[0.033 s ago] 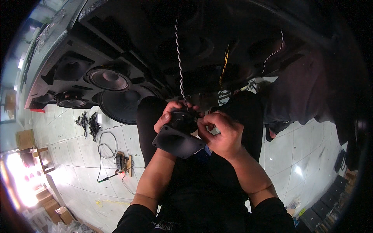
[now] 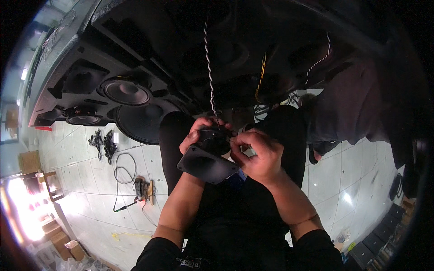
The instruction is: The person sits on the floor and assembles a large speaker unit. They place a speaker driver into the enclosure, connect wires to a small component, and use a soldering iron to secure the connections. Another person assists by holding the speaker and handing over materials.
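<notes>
A black horn tweeter (image 2: 209, 165) with a flared square mouth and screw holes in its corners is held over my lap, its mouth tilted toward me. My left hand (image 2: 195, 133) grips the round driver at its back from the left side. At the driver's right side, my right hand (image 2: 258, 152) is closed in a pinch. What sits between those fingertips is too small and dark to make out. A twisted black-and-white wire (image 2: 209, 67) hangs from the cabinet above and runs down to the driver between my hands.
A large black speaker cabinet (image 2: 149, 47) spans overhead, with round speakers (image 2: 125, 91) at left. A yellow-and-black twisted wire (image 2: 261, 74) hangs to the right. Another person's dark-clothed leg (image 2: 343, 108) is at right. A soldering iron (image 2: 125, 207) and a power strip (image 2: 140, 189) lie on the tiled floor.
</notes>
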A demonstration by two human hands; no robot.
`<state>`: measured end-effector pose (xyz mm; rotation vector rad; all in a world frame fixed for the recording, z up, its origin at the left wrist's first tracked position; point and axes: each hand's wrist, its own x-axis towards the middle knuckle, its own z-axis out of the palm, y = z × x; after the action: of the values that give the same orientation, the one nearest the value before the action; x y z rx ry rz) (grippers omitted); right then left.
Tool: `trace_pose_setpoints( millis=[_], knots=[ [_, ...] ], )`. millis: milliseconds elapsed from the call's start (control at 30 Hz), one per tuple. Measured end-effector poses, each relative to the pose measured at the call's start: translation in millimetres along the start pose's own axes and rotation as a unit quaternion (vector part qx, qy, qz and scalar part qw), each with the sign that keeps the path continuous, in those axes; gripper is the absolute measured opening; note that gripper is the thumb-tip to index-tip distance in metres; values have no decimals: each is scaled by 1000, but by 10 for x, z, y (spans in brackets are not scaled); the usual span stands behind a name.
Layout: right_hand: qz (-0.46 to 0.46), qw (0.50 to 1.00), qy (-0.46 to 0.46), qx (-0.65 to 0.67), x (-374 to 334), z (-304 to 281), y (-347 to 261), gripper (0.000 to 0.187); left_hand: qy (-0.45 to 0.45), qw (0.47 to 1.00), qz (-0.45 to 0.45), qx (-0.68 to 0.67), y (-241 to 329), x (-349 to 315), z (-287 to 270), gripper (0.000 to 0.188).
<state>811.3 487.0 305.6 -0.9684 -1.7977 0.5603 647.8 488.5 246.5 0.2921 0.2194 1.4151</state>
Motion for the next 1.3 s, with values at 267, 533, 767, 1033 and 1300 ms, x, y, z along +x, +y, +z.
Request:
trace_pose_setpoints(
  millis=[267, 533, 767, 1033, 1300],
  knots=[
    [-49, 996, -71, 24, 9, -88, 43, 35, 21, 997, -76, 22, 73, 61, 21, 38],
    [-176, 964, -179, -89, 210, -233, -22, 24, -3, 994, -91, 54, 177, 91, -69, 43],
    [-15, 998, 29, 50, 103, -64, 129, 20, 23, 995, -98, -16, 137, 39, 86, 41],
    [-4, 999, 39, -21, -142, 28, -4, 18, 24, 995, -90, -26, 117, 31, 51, 38],
    [-65, 995, 39, -67, -160, 106, -31, 21, -1, 997, -81, 20, 154, 12, 12, 36]
  ],
)
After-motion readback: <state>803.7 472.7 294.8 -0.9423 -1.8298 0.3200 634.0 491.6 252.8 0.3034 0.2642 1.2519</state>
